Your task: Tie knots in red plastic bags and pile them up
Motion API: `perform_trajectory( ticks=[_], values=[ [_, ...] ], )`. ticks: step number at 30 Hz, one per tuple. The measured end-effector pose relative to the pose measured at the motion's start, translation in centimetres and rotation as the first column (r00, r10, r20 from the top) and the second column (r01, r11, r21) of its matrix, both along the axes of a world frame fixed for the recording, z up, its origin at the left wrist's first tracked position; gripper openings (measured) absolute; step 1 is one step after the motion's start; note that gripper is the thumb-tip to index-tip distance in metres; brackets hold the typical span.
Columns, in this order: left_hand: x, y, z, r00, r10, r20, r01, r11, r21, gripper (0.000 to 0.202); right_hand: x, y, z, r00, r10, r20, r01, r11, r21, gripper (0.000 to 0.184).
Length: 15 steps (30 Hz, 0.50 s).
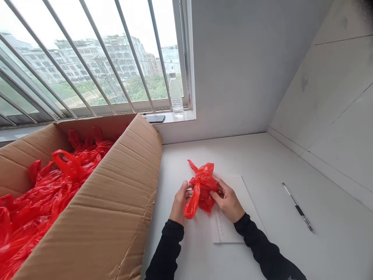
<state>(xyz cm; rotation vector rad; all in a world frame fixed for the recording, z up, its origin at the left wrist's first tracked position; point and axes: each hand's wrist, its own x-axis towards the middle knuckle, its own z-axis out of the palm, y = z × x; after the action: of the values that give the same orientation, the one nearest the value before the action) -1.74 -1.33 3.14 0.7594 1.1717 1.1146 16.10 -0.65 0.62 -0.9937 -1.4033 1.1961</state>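
Note:
Both of my hands grip a small knotted red plastic bag (202,186) just above the white table. My left hand (179,202) pinches its left side, where a loose handle loop hangs down. My right hand (227,200) closes on its right side, thumb and fingers pressed into the plastic. The bag's tied ends stick up toward the window. Beneath my right hand lies a white sheet of paper (230,229) with faint writing. Black sleeves cover both forearms.
A large open cardboard box (116,194) filled with several similar red bags (49,186) stands on the left. A pen (297,208) lies on the table to the right. A water bottle (176,93) and a dark phone (154,118) rest on the windowsill.

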Motion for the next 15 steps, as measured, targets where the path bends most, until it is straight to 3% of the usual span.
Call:
perform_trajectory(
  ticks=[3, 6, 10, 12, 15],
  values=[
    [1.4, 0.5, 0.2, 0.998, -0.013, -0.069, 0.009, 0.998, -0.061, 0.047, 0.1, -0.5, -0.1, 0.992, 0.009, 0.126, -0.015, 0.999, 0.049, 0.039],
    [2.7, 0.4, -0.3, 0.987, 0.091, -0.133, -0.097, 0.995, -0.038, 0.033, 0.2, -1.1, -0.6, 0.988, 0.005, 0.153, -0.006, 1.000, 0.002, 0.043],
    [4.0, 0.0, 0.0, 0.955, 0.252, -0.155, -0.255, 0.967, 0.004, 0.011, 0.4, -2.0, -0.9, 0.986, -0.067, 0.154, 0.088, 0.987, -0.133, 0.063],
    [4.5, -0.3, 1.3, 0.948, 0.289, -0.132, -0.287, 0.957, 0.029, 0.009, 0.8, -2.2, -0.9, 0.989, -0.111, 0.098, 0.127, 0.977, -0.172, 0.069],
    [4.8, -1.5, 5.2, 0.962, 0.260, -0.081, -0.254, 0.964, 0.078, 0.012, 1.3, -1.9, -1.2, 0.981, -0.193, -0.007, 0.187, 0.959, -0.213, 0.071]
  ],
)
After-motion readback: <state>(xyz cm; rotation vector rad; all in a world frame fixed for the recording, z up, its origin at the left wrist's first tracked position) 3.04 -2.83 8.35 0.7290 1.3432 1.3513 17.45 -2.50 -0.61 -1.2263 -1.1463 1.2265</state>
